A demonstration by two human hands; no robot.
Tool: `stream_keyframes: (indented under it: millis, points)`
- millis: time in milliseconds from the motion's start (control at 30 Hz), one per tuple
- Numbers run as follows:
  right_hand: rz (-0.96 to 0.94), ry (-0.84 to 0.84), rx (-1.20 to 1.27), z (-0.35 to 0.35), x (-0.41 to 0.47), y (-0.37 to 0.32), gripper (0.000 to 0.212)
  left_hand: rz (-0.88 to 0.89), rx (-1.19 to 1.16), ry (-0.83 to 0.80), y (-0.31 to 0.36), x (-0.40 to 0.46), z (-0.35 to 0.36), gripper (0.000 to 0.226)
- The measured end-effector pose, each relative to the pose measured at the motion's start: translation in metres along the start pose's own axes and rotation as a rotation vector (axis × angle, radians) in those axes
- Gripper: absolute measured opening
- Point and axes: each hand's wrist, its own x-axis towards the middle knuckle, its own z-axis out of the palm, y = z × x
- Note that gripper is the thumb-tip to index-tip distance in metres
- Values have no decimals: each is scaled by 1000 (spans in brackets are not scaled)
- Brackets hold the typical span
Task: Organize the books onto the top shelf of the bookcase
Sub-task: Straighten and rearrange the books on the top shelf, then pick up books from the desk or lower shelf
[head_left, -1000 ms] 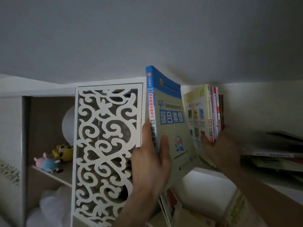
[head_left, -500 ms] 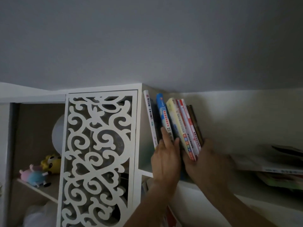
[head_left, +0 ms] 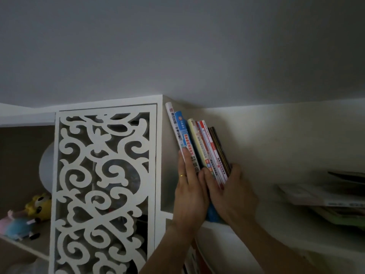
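A row of upright books (head_left: pixel 201 143) leans left on the top shelf (head_left: pixel 217 227) against the bookcase's side panel. At the left of the row stands a white-spined book (head_left: pixel 174 127), then the blue book (head_left: pixel 185 139), then yellow, red and dark spines. My left hand (head_left: pixel 189 186) lies flat with straight fingers against the white and blue spines. My right hand (head_left: pixel 229 192) presses on the lower spines of the books to the right, its thumb by the dark book at the row's end.
A white fretwork panel (head_left: pixel 102 186) fronts the bookcase to the left. Plush toys (head_left: pixel 29 216) sit on a lower left shelf. More books (head_left: pixel 324 196) lie flat in a stack at the right. The ceiling is close above.
The blue book, held out in front a second ago, now stands in the row. Both hands have moved up against the spines and the row stands more tightly together.
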Motion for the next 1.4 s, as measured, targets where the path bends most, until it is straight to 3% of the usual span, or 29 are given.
stream_keyframes:
  millis: [167,300,467,567,667,1100,1200,1300,1400]
  points:
    - [-43,-213,66,-18,-21,-1,96,79,333,100,-10,-4,-7,71]
    - [-55,-205,8,-47,-39,8,86,259,672,-43,-12,-18,-11,62]
    - [-259,-31,-154,-95,-56,30,50,256,610,63,25,-36,-4,66]
    - [-258,-37,-179,-137,-59,54,41,434,535,1,75,-47,23,62]
    - [-305,46,-253,-184,-60,82,30,501,455,-89,123,-60,56,60]
    - [-126,279,-529,-424,-55,247,34,710,198,-164,348,-97,201,57]
    - [-45,194,-591,-466,-48,294,53,704,237,-224,385,-99,242,58]
    - [3,25,-662,-496,-42,340,73,681,374,-394,404,-104,278,65]
    - [-98,-28,-672,-519,-39,372,54,652,486,-474,412,-108,296,59]
